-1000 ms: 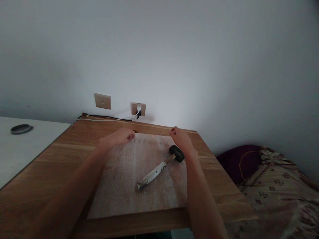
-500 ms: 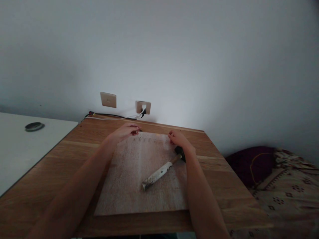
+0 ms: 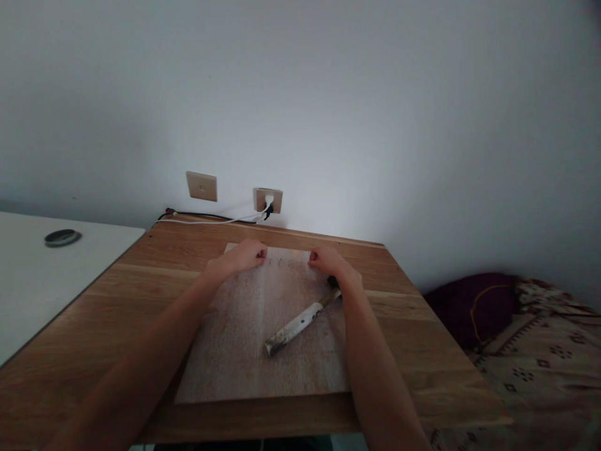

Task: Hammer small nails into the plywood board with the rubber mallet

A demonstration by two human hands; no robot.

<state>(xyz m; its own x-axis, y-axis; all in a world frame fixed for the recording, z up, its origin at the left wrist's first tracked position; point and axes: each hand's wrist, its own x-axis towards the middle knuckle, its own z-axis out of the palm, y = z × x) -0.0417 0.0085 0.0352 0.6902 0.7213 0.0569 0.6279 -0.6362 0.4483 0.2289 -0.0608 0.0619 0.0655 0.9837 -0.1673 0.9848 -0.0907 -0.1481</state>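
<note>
A pale wooden board [image 3: 235, 351] lies flat on the table, with several small nails [image 3: 280, 262] in a row along its far side. My left hand [image 3: 248, 254] is closed at the left part of that row, fingertips pinched low over the board. Near the row's right end, my right hand [image 3: 323, 258] is closed too, its fingers bent together at the surface. Whatever either pinch holds is too small or hidden to make out. A hammer [image 3: 295, 327] rests slantwise on the board, its pale, stained handle toward me and its dark head partly behind my right wrist.
Beneath the board is a brown wooden table [image 3: 399, 351] against a white wall. Cables [image 3: 206, 219] run along its back edge to a wall socket [image 3: 268, 200]. A white table [image 3: 56, 282] with a round dark lid-like object [image 3: 62, 237] stands left. Patterned fabric [image 3: 539, 376] lies right.
My left hand has moved right and down from the board's far left edge to the nail row. My right hand has shifted slightly left. The hammer stays on the board.
</note>
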